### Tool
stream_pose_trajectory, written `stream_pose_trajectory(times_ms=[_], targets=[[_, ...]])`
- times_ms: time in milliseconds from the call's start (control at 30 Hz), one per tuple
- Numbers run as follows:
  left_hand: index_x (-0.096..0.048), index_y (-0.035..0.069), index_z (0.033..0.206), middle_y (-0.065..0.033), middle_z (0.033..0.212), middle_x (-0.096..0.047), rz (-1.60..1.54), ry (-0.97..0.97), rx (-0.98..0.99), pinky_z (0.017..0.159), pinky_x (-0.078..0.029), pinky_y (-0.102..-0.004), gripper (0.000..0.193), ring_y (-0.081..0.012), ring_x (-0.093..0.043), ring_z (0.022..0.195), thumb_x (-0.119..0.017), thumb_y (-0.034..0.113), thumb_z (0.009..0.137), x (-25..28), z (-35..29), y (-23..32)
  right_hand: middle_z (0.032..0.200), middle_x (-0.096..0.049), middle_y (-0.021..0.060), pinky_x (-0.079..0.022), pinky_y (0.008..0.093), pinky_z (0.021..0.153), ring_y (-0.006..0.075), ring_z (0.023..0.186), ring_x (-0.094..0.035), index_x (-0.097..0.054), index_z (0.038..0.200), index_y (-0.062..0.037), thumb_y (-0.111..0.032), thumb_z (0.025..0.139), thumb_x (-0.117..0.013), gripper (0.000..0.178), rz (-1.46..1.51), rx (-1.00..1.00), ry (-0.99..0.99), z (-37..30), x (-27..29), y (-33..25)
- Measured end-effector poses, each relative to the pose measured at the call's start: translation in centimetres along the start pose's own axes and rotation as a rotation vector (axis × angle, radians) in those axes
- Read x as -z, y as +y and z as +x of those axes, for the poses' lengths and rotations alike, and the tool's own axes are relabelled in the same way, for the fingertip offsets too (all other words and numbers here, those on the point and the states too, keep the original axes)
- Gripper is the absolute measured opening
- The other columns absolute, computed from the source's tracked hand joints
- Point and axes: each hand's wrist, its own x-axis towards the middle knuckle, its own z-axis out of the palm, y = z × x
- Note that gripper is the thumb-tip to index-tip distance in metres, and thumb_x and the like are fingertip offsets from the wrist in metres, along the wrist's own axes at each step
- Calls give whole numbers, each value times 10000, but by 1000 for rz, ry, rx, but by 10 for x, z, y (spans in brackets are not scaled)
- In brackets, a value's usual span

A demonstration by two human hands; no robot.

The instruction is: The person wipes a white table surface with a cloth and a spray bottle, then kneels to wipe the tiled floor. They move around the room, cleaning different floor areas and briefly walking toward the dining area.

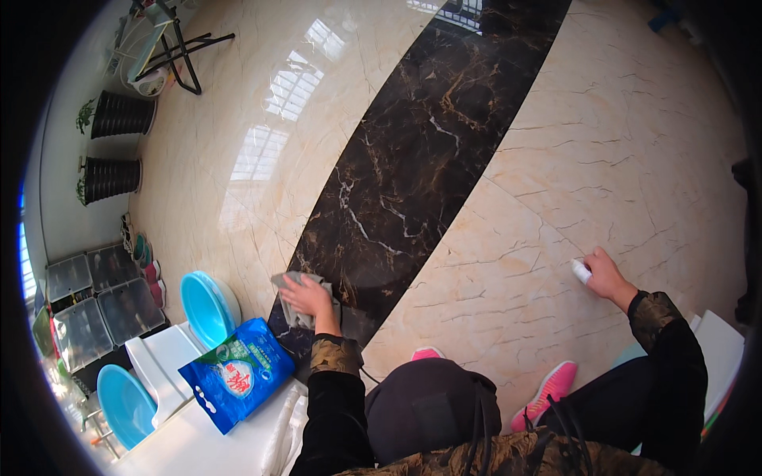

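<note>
My left hand (308, 295) presses on a bunched grey cloth (327, 285), which shows around the fingers. Cloth and hand are over the near end of a dark marbled floor band (413, 166). My right hand (607, 274) is out to the right above the cream floor (508, 309), with its fingers curled in. Something white, like a wrapping, covers its thumb (582, 271). I see nothing held in that hand.
At the lower left are a blue plastic packet (266, 349), blue basins (208, 305) and a white stool (163, 361). Clear shoe boxes (131, 305), black planters (115, 178) and a folding chair (186, 59) line the left wall. My pink shoes (556, 385) are below.
</note>
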Motion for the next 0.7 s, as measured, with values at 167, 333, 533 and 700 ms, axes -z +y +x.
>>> stream_pose_trajectory(times_ms=[167, 333, 533, 700], targets=[[-431, 180, 1586, -250, 1670, -299, -104, -76, -502, 1217, -229, -607, 647, -457, -255, 1544, -596, 379, 992, -12, -18, 154, 945, -603, 238, -495, 447, 843, 390, 934, -586, -717, 842, -10, -384, 952, -686, 391, -13, -42, -50, 3, 5, -7], [-440, 170, 1578, -231, 1685, -271, -243, -187, -1086, 1229, -211, -594, 668, -447, -233, 1554, -644, 333, 964, 4, -85, 276, 1006, -635, 240, -507, 457, 871, 385, 955, -596, -733, 892, -25, -400, 962, -649, 390, -24, 15, -76, 0, 7, -8], [-454, 144, 1562, -235, 1681, -270, -273, -375, -1639, 1249, -176, -584, 724, -442, -228, 1559, -674, 320, 894, 42, -170, 292, 1001, -570, 200, -494, 472, 817, 381, 925, -586, -686, 868, -52, -542, 987, -611, 509, -26, 45, -52, -18, 9, -12], [-480, 172, 1540, -195, 1694, -276, -260, -608, -2000, 1262, -177, -577, 727, -409, -218, 1576, -727, 321, 873, 57, -217, 274, 951, -549, 187, -487, 459, 746, 377, 848, -578, -658, 827, -58, -559, 976, -642, 524, -6, 115, 4, -22, 10, -9]])
